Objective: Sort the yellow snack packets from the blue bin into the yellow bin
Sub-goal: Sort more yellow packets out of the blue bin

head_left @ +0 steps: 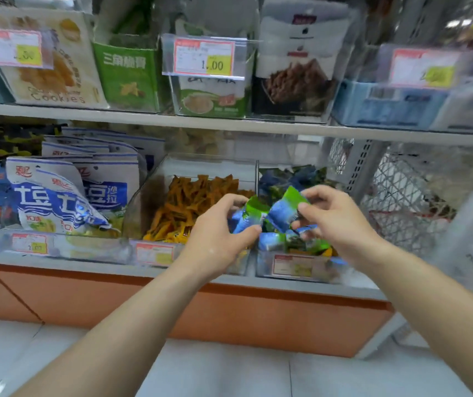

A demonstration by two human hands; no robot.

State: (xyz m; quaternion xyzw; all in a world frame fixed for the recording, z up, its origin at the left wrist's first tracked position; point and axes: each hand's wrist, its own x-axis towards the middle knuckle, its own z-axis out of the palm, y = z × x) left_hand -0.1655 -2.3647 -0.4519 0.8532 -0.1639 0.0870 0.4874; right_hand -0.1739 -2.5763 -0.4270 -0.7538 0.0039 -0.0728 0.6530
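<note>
Forearms [132,325] are being stretched in from the near edge toward the shelf [172,272]. One blue-green packet [251,214] is being pinched between thumb and fingers by the left hand [218,224]. A second blue-green packet [284,207] is being pinched by the right hand [335,222], close beside the first.

Both grips are being held just above the blue bin [295,267]. Step judged: blue-green packets are being lifted aside to expose strays, and no yellow one is being held.

A yellow patch [327,251] is showing just below the right grip. It is likely a yellow snack packet, but too blurred to be sure. The yellow bin [143,202], heaped with slim orange-yellow packets [189,199], is sitting just left of the left grip.

Next move, as judged: one grip being freed, the patch being pinched and carried left over the divider [257,179].

Packets are looking like glossy, crinkly film in small pillow shapes. Bins are looking like clear rigid plastic.
</note>
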